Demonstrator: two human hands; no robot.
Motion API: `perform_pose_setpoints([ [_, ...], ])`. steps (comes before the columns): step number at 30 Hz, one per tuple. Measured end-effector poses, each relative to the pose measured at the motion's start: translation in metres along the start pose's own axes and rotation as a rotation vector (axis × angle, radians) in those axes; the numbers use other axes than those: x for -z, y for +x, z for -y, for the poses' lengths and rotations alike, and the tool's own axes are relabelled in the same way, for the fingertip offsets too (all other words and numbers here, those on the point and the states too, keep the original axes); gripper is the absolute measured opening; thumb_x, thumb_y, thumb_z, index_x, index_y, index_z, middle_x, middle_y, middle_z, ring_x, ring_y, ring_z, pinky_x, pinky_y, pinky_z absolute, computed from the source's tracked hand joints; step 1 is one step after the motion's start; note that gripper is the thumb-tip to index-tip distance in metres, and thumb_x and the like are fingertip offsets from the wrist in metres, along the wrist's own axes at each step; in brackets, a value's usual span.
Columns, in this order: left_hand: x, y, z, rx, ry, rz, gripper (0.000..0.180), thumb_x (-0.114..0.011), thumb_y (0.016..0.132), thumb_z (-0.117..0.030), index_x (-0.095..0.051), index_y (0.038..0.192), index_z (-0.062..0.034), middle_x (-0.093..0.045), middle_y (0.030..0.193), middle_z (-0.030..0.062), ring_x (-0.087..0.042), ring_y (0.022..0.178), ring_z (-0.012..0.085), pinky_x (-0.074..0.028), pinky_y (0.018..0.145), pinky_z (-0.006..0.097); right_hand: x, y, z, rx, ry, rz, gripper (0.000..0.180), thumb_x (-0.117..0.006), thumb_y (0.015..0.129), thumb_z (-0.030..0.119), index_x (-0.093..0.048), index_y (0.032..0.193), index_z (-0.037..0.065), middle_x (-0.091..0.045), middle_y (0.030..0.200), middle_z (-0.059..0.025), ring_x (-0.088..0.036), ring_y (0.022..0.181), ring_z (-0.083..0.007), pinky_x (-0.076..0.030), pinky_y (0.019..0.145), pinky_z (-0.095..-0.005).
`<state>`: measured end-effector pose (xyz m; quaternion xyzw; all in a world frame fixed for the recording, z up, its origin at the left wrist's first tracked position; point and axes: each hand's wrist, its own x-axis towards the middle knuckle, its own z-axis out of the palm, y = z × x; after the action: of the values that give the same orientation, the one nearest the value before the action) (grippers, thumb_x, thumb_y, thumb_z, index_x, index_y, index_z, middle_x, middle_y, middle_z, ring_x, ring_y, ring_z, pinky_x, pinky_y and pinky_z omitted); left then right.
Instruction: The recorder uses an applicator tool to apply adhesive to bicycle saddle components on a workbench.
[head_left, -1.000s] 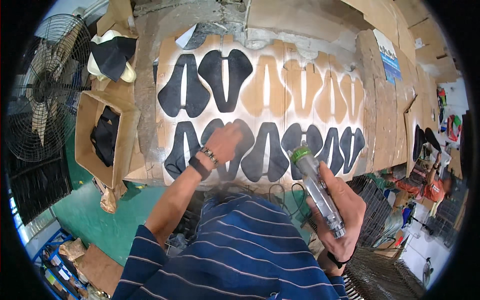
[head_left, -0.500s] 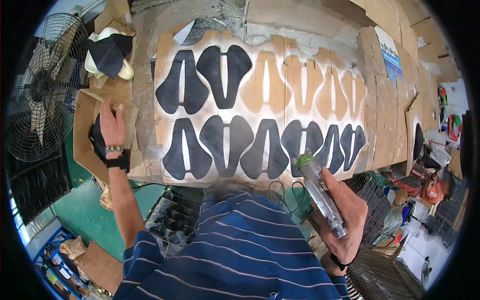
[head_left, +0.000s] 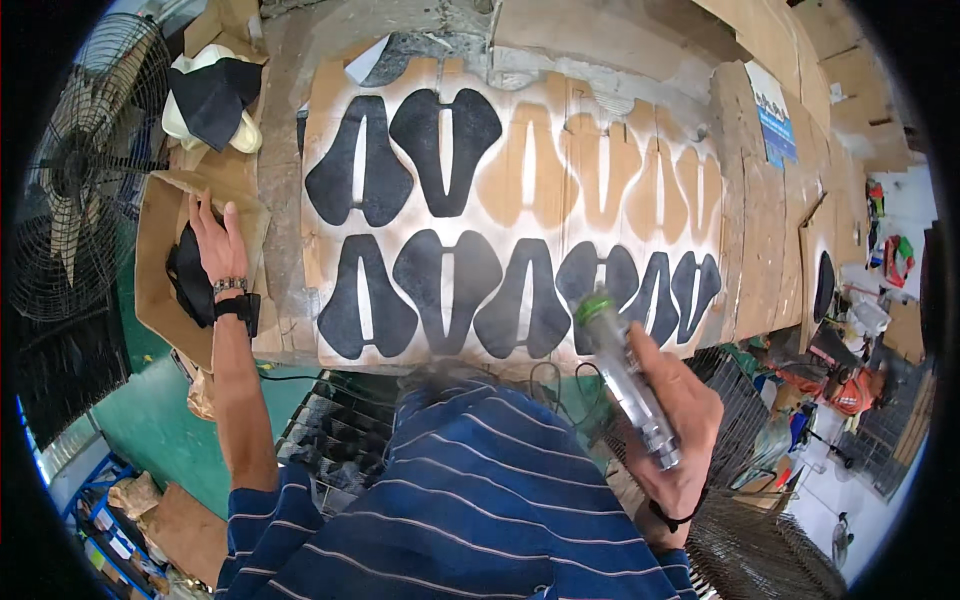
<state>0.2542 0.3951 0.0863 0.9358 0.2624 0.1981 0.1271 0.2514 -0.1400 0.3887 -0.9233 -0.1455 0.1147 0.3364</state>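
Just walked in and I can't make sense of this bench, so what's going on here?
A person in a striped blue shirt stands at a cardboard-covered bench laid with rows of black saddle-shaped cut pieces; several outlines in the upper row are bare. The right hand holds a clear spray gun with a green cap, pointed up and away from the pieces. The left hand reaches into an open cardboard box at the left, onto a stack of black pieces.

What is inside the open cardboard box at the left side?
The cardboard box holds black flat pieces. The left hand lies on them and covers part of the stack, so their number stays hidden.
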Motion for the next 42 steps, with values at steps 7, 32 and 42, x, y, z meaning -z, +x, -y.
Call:
perform_pose_setpoints([
  [7,0.004,-0.002,-0.010,0.067,0.030,0.017,0.070,-0.039,0.107,-0.060,-0.043,0.156,-0.0110,-0.030,0.167,0.0160,-0.041,0.147,0.0397,-0.047,0.110,0.050,0.008,-0.008,-0.003,-0.022,0.043,0.075,0.065,-0.068,0.071,-0.005,-0.064,0.136,-0.005,-0.073,0.100,-0.0232,-0.074,0.089,-0.0301,-0.055,0.080,-0.0318],
  [32,0.009,-0.004,-0.027,0.116,0.089,0.000,0.062,-0.043,0.107,-0.055,-0.045,0.153,-0.0140,-0.034,0.166,0.0135,-0.049,0.141,0.0383,-0.052,0.103,0.050,-0.011,0.010,0.012,-0.007,0.032,-0.004,0.055,-0.075,0.078,-0.002,-0.067,0.133,-0.005,-0.073,0.099,-0.0184,-0.072,0.083,-0.0251,-0.054,0.078,-0.0312],
  [42,0.007,-0.004,-0.027,0.123,0.087,0.000,0.060,-0.042,0.108,-0.054,-0.047,0.153,-0.0138,-0.034,0.166,0.0145,-0.049,0.141,0.0393,-0.051,0.104,0.050,-0.012,0.015,0.015,0.038,0.046,0.004,0.054,-0.080,0.077,0.004,-0.070,0.129,-0.003,-0.075,0.096,-0.0173,-0.073,0.083,-0.0255,-0.056,0.080,-0.0332],
])
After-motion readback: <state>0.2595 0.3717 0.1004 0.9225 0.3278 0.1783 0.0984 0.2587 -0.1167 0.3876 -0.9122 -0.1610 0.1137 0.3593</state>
